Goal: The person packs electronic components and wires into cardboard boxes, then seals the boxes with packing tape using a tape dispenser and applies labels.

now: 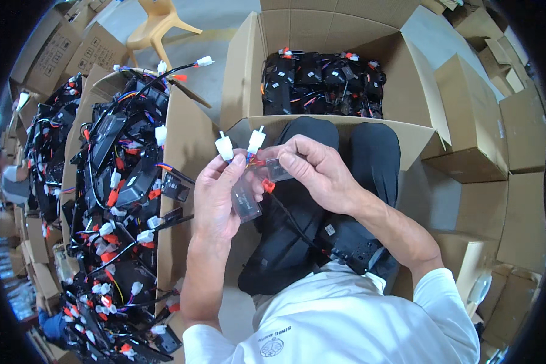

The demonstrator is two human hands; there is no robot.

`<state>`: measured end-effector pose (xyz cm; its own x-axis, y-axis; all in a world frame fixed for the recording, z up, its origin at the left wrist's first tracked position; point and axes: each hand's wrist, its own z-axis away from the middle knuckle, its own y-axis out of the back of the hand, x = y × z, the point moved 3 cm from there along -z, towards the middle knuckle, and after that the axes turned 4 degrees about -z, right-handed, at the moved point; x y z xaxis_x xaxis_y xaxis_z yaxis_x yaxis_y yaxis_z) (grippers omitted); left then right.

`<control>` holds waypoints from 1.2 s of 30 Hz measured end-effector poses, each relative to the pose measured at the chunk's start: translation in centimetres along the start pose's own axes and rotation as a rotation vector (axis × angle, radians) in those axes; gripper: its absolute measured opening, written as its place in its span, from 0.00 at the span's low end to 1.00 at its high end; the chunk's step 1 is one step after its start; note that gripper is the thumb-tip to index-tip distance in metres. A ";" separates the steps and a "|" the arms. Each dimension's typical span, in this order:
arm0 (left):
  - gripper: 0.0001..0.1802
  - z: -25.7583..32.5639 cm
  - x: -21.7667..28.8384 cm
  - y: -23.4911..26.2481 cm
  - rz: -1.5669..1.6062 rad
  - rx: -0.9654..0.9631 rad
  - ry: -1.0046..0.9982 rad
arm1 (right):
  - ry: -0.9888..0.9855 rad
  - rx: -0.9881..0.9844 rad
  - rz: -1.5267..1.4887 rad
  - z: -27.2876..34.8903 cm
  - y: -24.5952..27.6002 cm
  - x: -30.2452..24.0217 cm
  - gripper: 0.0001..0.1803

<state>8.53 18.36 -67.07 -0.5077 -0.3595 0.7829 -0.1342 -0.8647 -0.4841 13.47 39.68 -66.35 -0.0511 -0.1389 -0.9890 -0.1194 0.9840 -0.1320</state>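
Note:
My left hand [215,188] grips a flat, smoky grey rectangular module [245,201] between thumb and fingers. Pinched in my right hand [324,173] is a smaller grey see-through module [277,170]. Two white plug connectors, a left one [224,147] and a right one [256,141], stick up above my fingers on thin coloured wires. A red connector [268,185] hangs below them, on a black cable [294,223] that runs down to a black controller box [355,250] on my lap. Which wires join which module is partly hidden by my fingers.
To my left, an open carton [185,130] overflows with black boxes [106,136] and tangled cables. Ahead, another open carton [239,79] holds rows of similar black boxes [309,70]. Closed cartons [467,121] stand at right. A yellow chair [155,27] is beyond; another person [15,182] is at far left.

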 end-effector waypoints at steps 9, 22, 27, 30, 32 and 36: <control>0.12 -0.1 -0.5 0.2 -0.001 -0.068 -0.069 | -0.212 -0.071 -0.674 0.2 1.4 1.7 0.13; 0.21 -0.3 0.9 1.9 0.134 -0.291 0.102 | -0.057 -0.169 -0.281 0.7 1.6 1.1 0.16; 0.30 0.1 0.3 1.7 0.265 -0.341 -0.017 | 0.110 -0.164 -0.071 1.0 0.6 0.7 0.17; 0.30 0.0 0.3 1.0 0.229 -0.402 -0.074 | 0.231 -0.181 0.179 1.2 0.8 0.8 0.13; 0.24 -0.5 -0.2 1.6 0.091 -0.308 -0.038 | 0.287 -0.303 0.398 1.5 -0.3 0.0 0.10; 0.12 -0.2 -2.0 0.7 -0.191 -0.044 -0.237 | 0.368 -0.199 0.503 2.7 -1.4 0.9 0.12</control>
<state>9.27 18.54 -69.09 -0.2575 -0.2684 0.9282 -0.2472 -0.9104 -0.3318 16.23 38.49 -67.27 -0.4801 0.2694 -0.8348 -0.1720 0.9043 0.3907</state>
